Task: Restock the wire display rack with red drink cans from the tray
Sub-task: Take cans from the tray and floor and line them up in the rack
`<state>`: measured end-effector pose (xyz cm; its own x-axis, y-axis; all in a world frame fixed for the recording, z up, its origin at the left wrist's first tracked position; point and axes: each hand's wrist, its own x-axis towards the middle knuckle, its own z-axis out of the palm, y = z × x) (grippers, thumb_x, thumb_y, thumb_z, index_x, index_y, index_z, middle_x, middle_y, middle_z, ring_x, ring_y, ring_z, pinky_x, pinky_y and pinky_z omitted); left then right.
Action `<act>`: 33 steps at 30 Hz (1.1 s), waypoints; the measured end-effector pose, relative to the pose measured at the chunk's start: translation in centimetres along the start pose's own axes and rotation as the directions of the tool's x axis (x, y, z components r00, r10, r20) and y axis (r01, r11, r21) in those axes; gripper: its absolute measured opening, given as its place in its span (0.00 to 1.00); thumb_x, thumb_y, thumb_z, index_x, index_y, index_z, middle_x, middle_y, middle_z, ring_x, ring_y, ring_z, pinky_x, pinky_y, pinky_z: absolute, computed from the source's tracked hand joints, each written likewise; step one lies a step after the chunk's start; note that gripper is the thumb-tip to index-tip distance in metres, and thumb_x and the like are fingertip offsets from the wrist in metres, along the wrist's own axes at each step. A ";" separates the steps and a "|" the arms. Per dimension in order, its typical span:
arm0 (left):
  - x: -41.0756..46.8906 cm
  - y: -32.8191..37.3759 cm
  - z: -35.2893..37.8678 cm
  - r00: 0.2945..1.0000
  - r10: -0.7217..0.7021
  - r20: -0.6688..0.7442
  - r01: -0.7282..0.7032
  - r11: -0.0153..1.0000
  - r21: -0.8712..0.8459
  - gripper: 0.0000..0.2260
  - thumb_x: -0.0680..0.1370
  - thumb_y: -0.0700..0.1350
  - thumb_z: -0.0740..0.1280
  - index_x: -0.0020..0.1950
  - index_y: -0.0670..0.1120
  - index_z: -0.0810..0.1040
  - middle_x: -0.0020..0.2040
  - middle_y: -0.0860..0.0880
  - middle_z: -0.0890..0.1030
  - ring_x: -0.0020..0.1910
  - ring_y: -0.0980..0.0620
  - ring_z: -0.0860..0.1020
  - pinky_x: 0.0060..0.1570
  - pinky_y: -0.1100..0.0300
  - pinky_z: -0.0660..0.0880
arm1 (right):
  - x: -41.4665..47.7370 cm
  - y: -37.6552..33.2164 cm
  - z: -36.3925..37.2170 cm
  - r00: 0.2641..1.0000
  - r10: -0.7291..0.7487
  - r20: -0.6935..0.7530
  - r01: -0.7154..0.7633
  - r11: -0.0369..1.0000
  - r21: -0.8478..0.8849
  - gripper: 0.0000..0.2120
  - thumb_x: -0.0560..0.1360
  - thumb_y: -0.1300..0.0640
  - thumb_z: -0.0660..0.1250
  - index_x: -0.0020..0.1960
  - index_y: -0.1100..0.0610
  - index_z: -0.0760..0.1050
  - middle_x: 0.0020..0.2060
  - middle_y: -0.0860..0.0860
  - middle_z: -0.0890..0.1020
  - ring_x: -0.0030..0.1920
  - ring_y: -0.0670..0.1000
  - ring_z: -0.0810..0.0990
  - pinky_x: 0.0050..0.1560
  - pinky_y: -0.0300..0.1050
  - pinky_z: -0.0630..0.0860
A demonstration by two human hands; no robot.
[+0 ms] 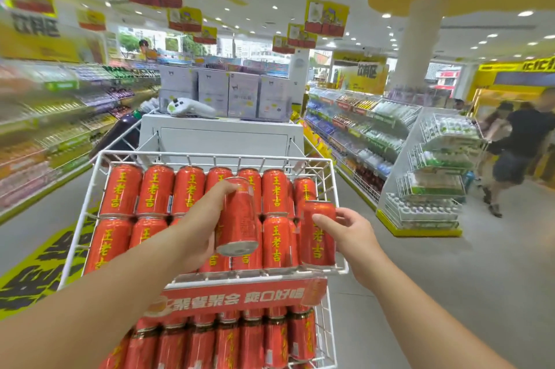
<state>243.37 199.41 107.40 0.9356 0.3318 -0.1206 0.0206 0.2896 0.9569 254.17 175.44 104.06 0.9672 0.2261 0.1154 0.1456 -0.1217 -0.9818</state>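
Left hand (196, 229) is gripping a can (237, 215) at frame center, tilted, base toward camera, above the rows of cans (156, 191) lying in the rack (90, 188). Right hand (350, 232) is closing on a second can (318, 233), upright at the rack's right edge. More cans are filling the lower tier (228, 338), under a red sign (237, 298).

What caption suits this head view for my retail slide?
Each hand places a red can into the wire rack.
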 end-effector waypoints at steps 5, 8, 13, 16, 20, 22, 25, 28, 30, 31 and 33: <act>1.4 0.6 0.6 1.000 -0.003 -0.024 0.003 1.000 -0.002 0.13 0.80 0.53 0.69 0.57 0.44 0.82 0.45 0.45 0.88 0.44 0.46 0.87 0.42 0.51 0.83 | 3.7 1.0 2.4 1.000 0.018 0.005 -0.017 0.996 -0.089 0.32 0.68 0.43 0.77 0.66 0.57 0.75 0.57 0.52 0.82 0.55 0.55 0.83 0.58 0.58 0.80; 1.7 0.7 0.4 1.000 0.005 -0.014 -0.003 0.997 0.077 0.16 0.79 0.54 0.70 0.57 0.44 0.83 0.51 0.43 0.88 0.49 0.44 0.87 0.55 0.46 0.81 | 4.7 2.0 3.7 0.999 0.034 -0.037 -0.039 0.990 -0.133 0.29 0.71 0.44 0.76 0.64 0.55 0.68 0.56 0.53 0.78 0.53 0.54 0.81 0.57 0.58 0.80; 2.0 1.1 -0.3 0.998 0.046 -0.035 -0.043 0.995 0.094 0.18 0.76 0.57 0.72 0.57 0.45 0.85 0.52 0.46 0.88 0.51 0.47 0.86 0.58 0.47 0.80 | 5.5 4.0 4.3 0.991 0.090 -0.099 -0.104 0.984 -0.146 0.25 0.73 0.46 0.74 0.62 0.57 0.69 0.53 0.56 0.81 0.49 0.55 0.80 0.52 0.53 0.79; 2.5 1.4 -0.9 0.998 0.051 -0.026 -0.050 0.998 0.030 0.19 0.75 0.56 0.72 0.58 0.43 0.84 0.53 0.43 0.87 0.51 0.44 0.86 0.52 0.49 0.81 | 5.6 5.0 4.3 0.983 0.145 -0.117 -0.160 0.978 -0.136 0.23 0.73 0.47 0.74 0.61 0.58 0.72 0.50 0.55 0.83 0.49 0.55 0.83 0.55 0.57 0.80; 3.0 1.3 -1.6 0.998 0.057 0.008 -0.057 0.998 0.007 0.20 0.74 0.58 0.72 0.57 0.43 0.84 0.52 0.42 0.87 0.50 0.43 0.87 0.49 0.51 0.81 | 5.3 5.6 4.4 0.976 0.181 -0.119 -0.197 0.970 -0.141 0.21 0.74 0.46 0.73 0.61 0.57 0.73 0.50 0.54 0.83 0.49 0.56 0.84 0.55 0.60 0.81; 3.5 1.1 -2.0 0.999 0.053 0.009 -0.053 0.998 -0.016 0.18 0.75 0.57 0.72 0.54 0.43 0.86 0.52 0.41 0.87 0.49 0.42 0.87 0.47 0.50 0.83 | 5.4 5.6 4.5 0.977 0.187 -0.104 -0.202 0.967 -0.157 0.20 0.75 0.45 0.72 0.61 0.55 0.73 0.50 0.53 0.83 0.49 0.55 0.85 0.54 0.59 0.81; 4.0 0.8 -2.0 0.999 0.025 0.037 -0.024 0.999 -0.035 0.16 0.76 0.56 0.72 0.50 0.43 0.88 0.51 0.40 0.87 0.48 0.41 0.87 0.38 0.51 0.84 | 5.4 5.6 4.7 0.981 0.168 -0.099 -0.184 0.963 -0.194 0.19 0.76 0.47 0.72 0.61 0.55 0.74 0.50 0.51 0.83 0.48 0.52 0.85 0.49 0.54 0.83; 4.5 0.5 -1.7 0.999 0.019 0.044 -0.018 1.000 -0.025 0.18 0.74 0.56 0.73 0.53 0.43 0.86 0.50 0.41 0.88 0.47 0.42 0.87 0.36 0.53 0.83 | 5.3 5.6 4.9 0.984 0.146 -0.103 -0.166 0.962 -0.217 0.17 0.77 0.49 0.71 0.62 0.55 0.76 0.51 0.51 0.84 0.49 0.52 0.85 0.51 0.53 0.83; 4.9 0.4 -1.3 0.998 0.015 0.056 -0.015 1.000 0.002 0.19 0.73 0.56 0.73 0.55 0.44 0.85 0.49 0.42 0.88 0.46 0.42 0.87 0.41 0.53 0.83 | 5.2 5.6 4.8 0.986 0.141 -0.091 -0.159 0.959 -0.233 0.15 0.77 0.49 0.70 0.61 0.55 0.78 0.50 0.51 0.85 0.48 0.52 0.85 0.53 0.55 0.83; 5.1 0.3 -1.1 0.998 0.010 0.062 -0.011 1.000 0.013 0.19 0.73 0.56 0.73 0.56 0.44 0.84 0.49 0.42 0.88 0.47 0.42 0.87 0.45 0.51 0.83 | 5.1 5.5 4.7 0.987 0.138 -0.082 -0.154 0.957 -0.246 0.13 0.78 0.49 0.69 0.59 0.54 0.79 0.49 0.50 0.85 0.47 0.51 0.85 0.53 0.55 0.83; 5.6 0.1 -0.5 0.997 0.000 0.071 -0.002 1.000 0.028 0.20 0.74 0.57 0.73 0.57 0.44 0.84 0.50 0.42 0.88 0.47 0.42 0.87 0.49 0.49 0.82 | 4.9 5.2 4.7 0.990 0.121 -0.071 -0.137 0.946 -0.294 0.11 0.79 0.49 0.68 0.58 0.52 0.79 0.49 0.50 0.86 0.47 0.49 0.85 0.53 0.54 0.82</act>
<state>248.43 201.74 106.71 0.9582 0.2676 -0.1013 0.0282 0.2639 0.9641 258.73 180.46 98.85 0.9900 0.1407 0.0057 0.0663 -0.4299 -0.9004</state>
